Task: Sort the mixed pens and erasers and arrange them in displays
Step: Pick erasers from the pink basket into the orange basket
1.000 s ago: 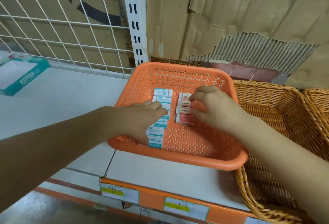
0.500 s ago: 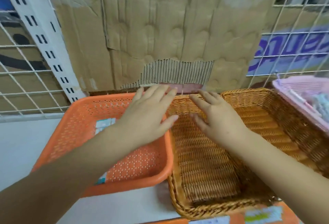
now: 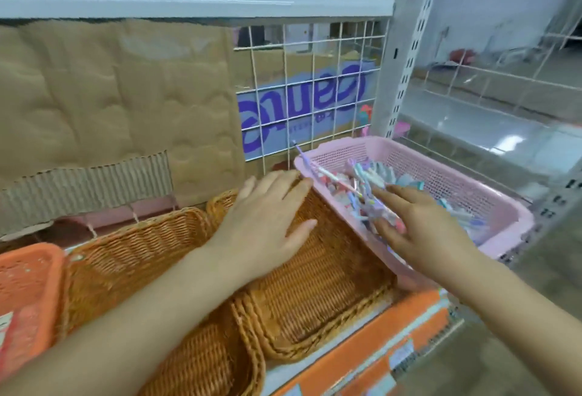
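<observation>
A pink plastic basket [image 3: 491, 203] stands at the right of the shelf, heaped with mixed pens and small erasers [image 3: 362, 184]. My right hand [image 3: 419, 228] reaches into its near left corner, fingers spread among the pens, holding nothing that I can make out. Over an empty wicker basket [image 3: 318, 295] hovers my left hand [image 3: 267, 225], flat and open, fingertips near the pink basket's rim. A second wicker basket [image 3: 135, 254] sits to its left. The orange basket [image 3: 28, 279] with erasers is at the far left edge, mostly cut off.
Torn brown cardboard [image 3: 110, 96] and a white wire grid [image 3: 308, 87] back the shelf. A white upright post [image 3: 400, 80] stands behind the pink basket. An orange price strip [image 3: 387, 342] runs along the shelf's front edge. Another shelf board hangs overhead.
My view has swung right, from the orange basket to the wicker and pink baskets. Both hands left the eraser rows and moved right; the right hand now reaches into the pink basket.
</observation>
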